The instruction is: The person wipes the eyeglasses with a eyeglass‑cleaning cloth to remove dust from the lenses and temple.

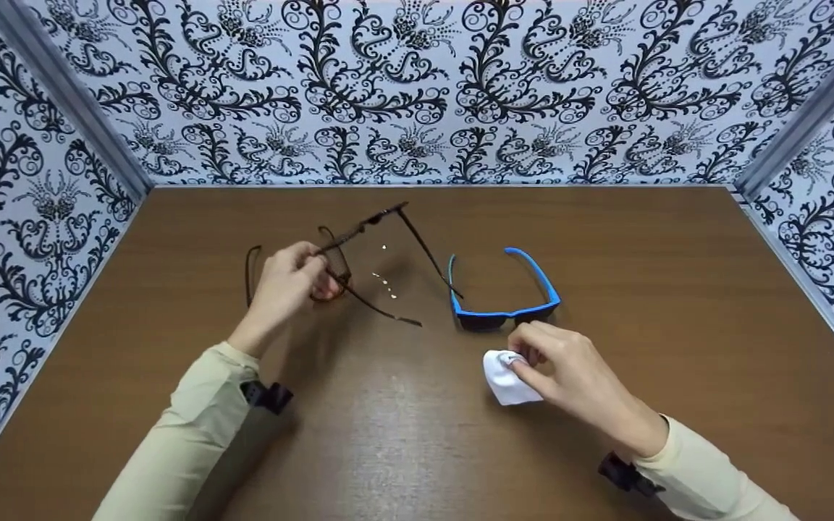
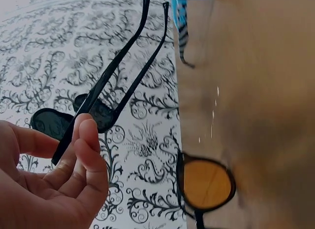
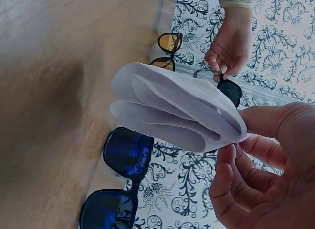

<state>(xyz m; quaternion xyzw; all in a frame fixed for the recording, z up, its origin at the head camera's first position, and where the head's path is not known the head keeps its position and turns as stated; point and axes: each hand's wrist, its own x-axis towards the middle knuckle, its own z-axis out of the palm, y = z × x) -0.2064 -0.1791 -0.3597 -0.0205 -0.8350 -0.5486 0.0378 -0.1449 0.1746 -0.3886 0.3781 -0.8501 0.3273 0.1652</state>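
Observation:
My left hand (image 1: 283, 282) pinches a pair of dark-lensed sunglasses (image 1: 363, 229) by one corner near the hinge, holding them raised over the table. Their temples are unfolded, as the left wrist view shows, with a dark lens (image 2: 50, 124) beyond my fingers. Between thumb and fingers of my right hand (image 1: 580, 373) is a folded white cloth (image 1: 507, 387), its loose layers fanning out in the right wrist view. Just beyond that hand, blue-framed sunglasses (image 1: 483, 318) lie with temples spread. Amber-lensed glasses (image 2: 206, 184) rest below my left hand, partly hidden by it in the head view.
The brown wooden table (image 1: 402, 449) is enclosed by a patterned back wall (image 1: 417, 94) and patterned side walls. Small bright light spots show on the tabletop between the dark and blue sunglasses. A small black camera (image 1: 266, 396) sits on the left wrist, another on the right.

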